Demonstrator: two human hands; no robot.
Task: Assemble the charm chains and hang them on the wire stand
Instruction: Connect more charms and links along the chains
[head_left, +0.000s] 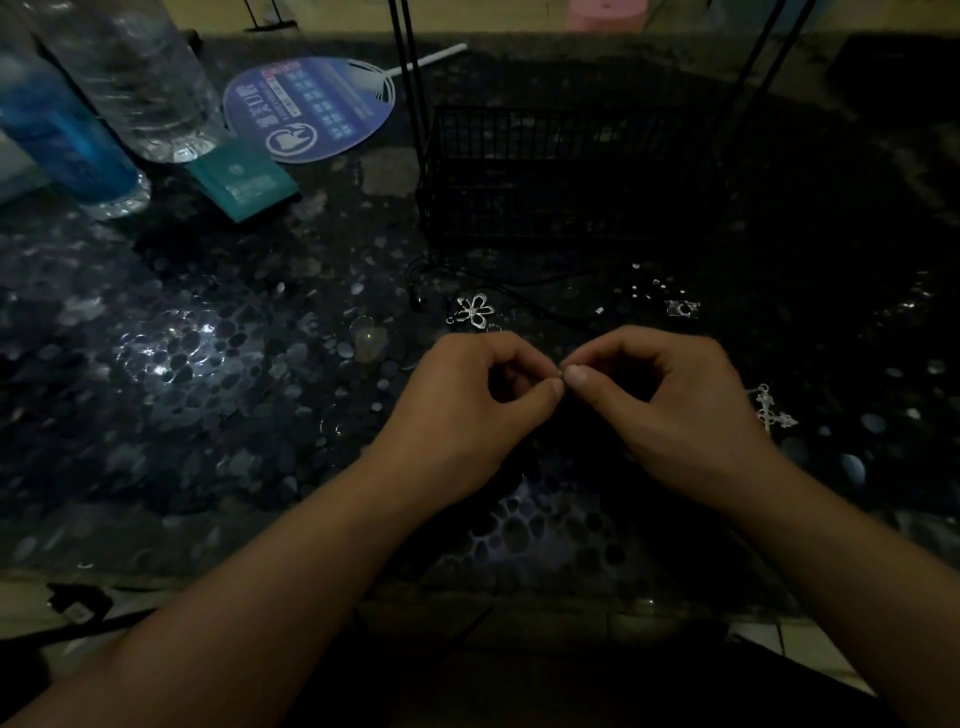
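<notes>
Head view: both hands — left (467, 410), right (670, 410) — pinch tiny link (560, 372); orientation unclear.

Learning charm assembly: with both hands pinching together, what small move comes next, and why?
Probably keep closing the tiny link: left hand and right hand pinch a small silver piece between meeting fingertips, while the flower charm lies loose beyond.

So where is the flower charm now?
In the head view the flower charm lies on the table just beyond the left hand, in front of the black wire basket.
</notes>
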